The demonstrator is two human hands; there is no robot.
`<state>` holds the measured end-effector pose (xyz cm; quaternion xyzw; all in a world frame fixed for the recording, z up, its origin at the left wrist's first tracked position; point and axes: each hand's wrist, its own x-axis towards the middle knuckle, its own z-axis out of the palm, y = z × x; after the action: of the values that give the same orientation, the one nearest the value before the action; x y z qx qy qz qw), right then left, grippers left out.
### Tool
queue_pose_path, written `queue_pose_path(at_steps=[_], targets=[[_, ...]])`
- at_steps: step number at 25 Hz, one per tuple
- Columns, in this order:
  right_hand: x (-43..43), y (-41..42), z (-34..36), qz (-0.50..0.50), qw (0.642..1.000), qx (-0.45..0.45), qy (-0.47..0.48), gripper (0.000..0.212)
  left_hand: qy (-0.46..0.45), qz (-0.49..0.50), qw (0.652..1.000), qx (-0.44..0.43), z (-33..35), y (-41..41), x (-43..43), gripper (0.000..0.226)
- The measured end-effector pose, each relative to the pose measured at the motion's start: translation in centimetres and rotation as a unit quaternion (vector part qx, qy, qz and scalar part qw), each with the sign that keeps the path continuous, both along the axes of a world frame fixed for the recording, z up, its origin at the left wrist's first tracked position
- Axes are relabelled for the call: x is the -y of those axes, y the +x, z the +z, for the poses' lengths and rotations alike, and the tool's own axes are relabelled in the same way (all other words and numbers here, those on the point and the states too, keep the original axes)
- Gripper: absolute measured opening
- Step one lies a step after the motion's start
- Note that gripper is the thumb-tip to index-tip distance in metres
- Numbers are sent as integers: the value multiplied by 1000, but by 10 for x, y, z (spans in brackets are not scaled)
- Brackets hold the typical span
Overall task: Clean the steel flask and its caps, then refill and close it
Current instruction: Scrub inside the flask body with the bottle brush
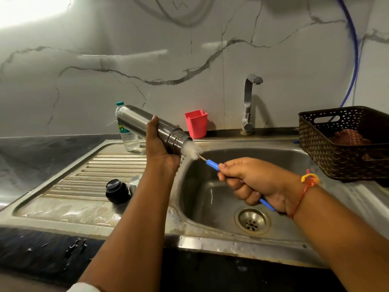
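The sink (pixel 231 247) is seen below, w/ its ribbed drainboard at the left. The steel flask (pixel 134 121) is held tilted above the drainboard's edge, mouth pointed down-right toward the basin. It is gripped around the body, just behind the threaded neck, by the left hand (pixel 157 148), fingers wrapped fully round. The flask is judged stiff and not fragile, but prob. slippery: smooth steel, likely wet. A hold close behind the threads is judged best, bc the step there can stop sliding. The right hand (pixel 252 182) is closed as a fist on the blue handle of the bottle brush (pixel 211 164), whose white bristles are at the flask mouth, partly inside. The bristles are judged soft, the thin stem bendable. The black cap (pixel 116 190) is standing on the drainboard; a steel cap (pixel 135 182) is beside it, partly hidden by the forearm. Both are judged light and easily dropped when wet.
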<state>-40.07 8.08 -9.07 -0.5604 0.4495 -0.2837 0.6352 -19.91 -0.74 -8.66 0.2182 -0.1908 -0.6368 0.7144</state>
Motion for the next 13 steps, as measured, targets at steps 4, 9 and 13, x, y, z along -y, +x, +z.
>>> queue_pose_path(at_steps=[4, 9, 13], targets=[[1, 3, -4, 5, 994, 80, 77, 26, -8, -46, 998, 31, -1, -13, -6, 51], [-1, -11, 4, 31, 993, 74, 85, 27, -32, -54, 998, -4, -4, -10, -5, 60], [6, 11, 11, -23, 998, 16, 53, 30, 25, -56, 998, 8, -11, -26, 1, 74]])
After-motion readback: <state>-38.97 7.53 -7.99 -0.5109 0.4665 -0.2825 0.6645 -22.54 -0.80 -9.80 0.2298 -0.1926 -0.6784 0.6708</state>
